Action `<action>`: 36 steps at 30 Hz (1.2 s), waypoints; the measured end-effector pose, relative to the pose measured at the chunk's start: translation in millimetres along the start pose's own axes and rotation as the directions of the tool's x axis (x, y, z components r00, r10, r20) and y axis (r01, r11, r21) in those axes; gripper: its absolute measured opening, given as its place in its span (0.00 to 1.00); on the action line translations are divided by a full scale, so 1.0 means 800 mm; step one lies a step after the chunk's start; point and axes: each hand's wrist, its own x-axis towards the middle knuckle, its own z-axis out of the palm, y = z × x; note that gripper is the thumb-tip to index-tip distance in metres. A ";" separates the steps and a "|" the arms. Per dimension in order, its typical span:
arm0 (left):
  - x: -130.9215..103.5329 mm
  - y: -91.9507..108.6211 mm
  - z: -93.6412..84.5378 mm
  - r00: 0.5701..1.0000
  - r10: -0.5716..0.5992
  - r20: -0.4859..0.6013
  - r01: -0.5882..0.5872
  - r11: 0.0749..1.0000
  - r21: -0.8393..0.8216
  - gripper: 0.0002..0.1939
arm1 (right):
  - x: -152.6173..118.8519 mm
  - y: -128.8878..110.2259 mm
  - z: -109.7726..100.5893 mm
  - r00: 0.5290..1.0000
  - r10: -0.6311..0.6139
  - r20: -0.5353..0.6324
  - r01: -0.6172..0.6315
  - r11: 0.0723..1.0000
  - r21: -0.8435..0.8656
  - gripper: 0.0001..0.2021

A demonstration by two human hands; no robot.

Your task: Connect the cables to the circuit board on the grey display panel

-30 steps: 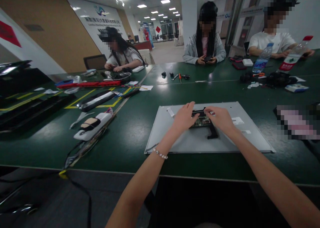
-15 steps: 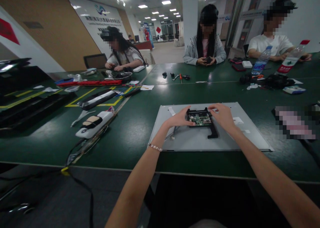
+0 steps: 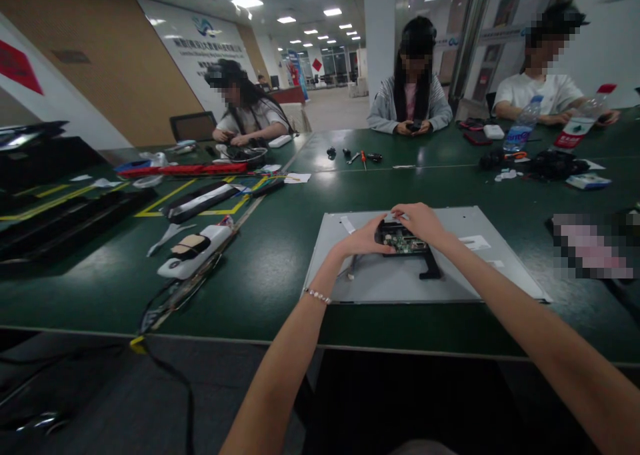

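A grey flat panel point(image 3: 465, 285) lies on the green table in front of me. On it rests a black frame point(image 3: 430, 266) with a green circuit board point(image 3: 407, 243) inside. My left hand point(image 3: 367, 237) grips the frame's left end, thumb at the near edge and fingers at the far edge. My right hand point(image 3: 423, 222) reaches over the frame's far side, its fingertips bent down near the far left part, close to the left fingertips. What those right fingertips hold, if anything, is too small to make out. A thin cable point(image 3: 351, 268) lies beside my left hand.
To the left lie a white power strip point(image 3: 197, 252) and a black-and-white bar point(image 3: 203, 202). A screwdriver point(image 3: 363, 160) and small tools lie beyond the panel. Bottles point(image 3: 523, 125), black items and a phone point(image 3: 590, 245) are on the right. Three people sit across the table.
My right hand has moved left along the frame's far edge, from its right corner to near my left fingertips. My left hand keeps its grip. The view has shifted slightly.
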 end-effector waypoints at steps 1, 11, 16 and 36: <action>0.000 0.000 0.000 1.000 0.000 0.000 0.000 1.000 -0.006 0.56 | 0.001 0.001 0.004 1.000 0.005 0.005 -0.005 1.000 0.018 0.13; 0.003 -0.003 0.000 1.000 -0.020 0.017 0.020 0.999 0.036 0.55 | -0.002 0.015 0.020 0.997 0.013 0.074 -0.015 1.000 0.024 0.12; 0.004 -0.006 0.000 0.998 -0.046 0.031 0.044 0.996 0.074 0.56 | 0.000 0.013 0.021 0.995 0.023 0.092 -0.022 1.000 -0.010 0.11; 0.009 -0.042 -0.045 0.733 -0.015 -0.680 0.321 0.889 0.327 0.21 | -0.001 0.012 0.023 0.991 -0.016 0.135 0.018 1.000 -0.008 0.15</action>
